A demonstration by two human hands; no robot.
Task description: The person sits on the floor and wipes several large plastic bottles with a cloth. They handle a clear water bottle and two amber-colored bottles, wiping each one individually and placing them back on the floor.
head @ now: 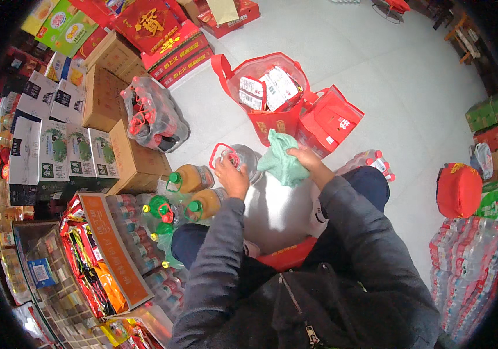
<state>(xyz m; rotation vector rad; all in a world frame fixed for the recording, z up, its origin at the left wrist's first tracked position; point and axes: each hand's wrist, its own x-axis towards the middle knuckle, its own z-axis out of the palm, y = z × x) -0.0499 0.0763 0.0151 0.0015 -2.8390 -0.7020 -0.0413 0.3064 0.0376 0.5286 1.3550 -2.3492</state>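
Observation:
My left hand (231,174) is closed around the neck of a large clear plastic bottle (251,159), which has a red carrying handle at its top. To the right, my right hand (307,159) grips a crumpled light-green cloth (283,161) by its right side. The cloth hangs just right of the bottle; whether they touch is unclear. Behind my hands stands an open red bag (275,118) with white packets inside. A red gift box (331,120) is beside it. Bottles of orange drink (194,178) with green caps are left of my left hand.
Shrink-wrapped dark bottles (155,115) stand at left, near cardboard boxes (137,163) and white cartons (55,148). An orange-edged box of snack packets (113,253) is at lower left. More wrapped bottles (366,161) lie by my right knee, with stacked bottle packs (462,257) farther right.

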